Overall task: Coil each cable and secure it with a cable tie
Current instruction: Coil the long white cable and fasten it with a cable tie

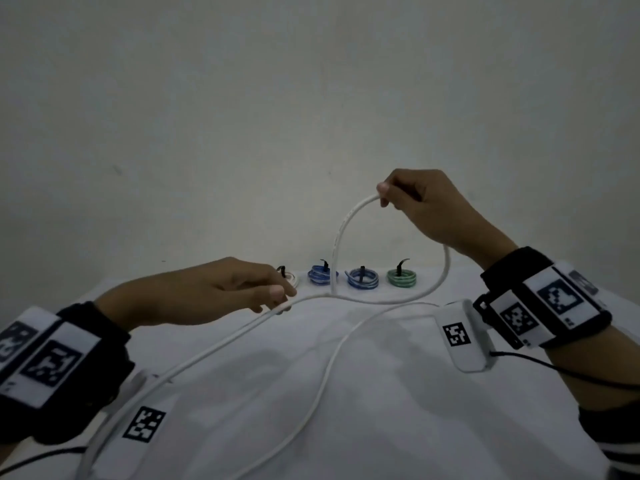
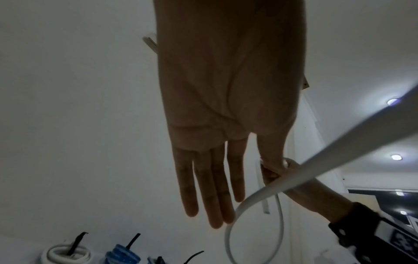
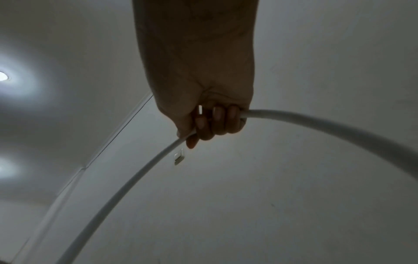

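Note:
A long white cable [image 1: 214, 344] lies loose across the white-covered table [image 1: 398, 410]. My left hand [image 1: 282, 299] pinches it low over the table between thumb and forefinger; in the left wrist view the other fingers [image 2: 212, 187] hang straight while the cable [image 2: 339, 148] crosses the forefinger. My right hand [image 1: 384, 195] is raised well above the table, fingers curled round the cable [image 3: 135, 178]. Between the two hands the cable stands as one tall loop. The right hand [image 3: 203, 128] grips the loop's top.
Along the table's back edge stands a row of finished coils, each with a black tie: a white coil [image 1: 293, 277], two blue coils [image 1: 322, 275] [image 1: 363, 278] and a green coil [image 1: 401, 278]. A plain wall rises right behind them.

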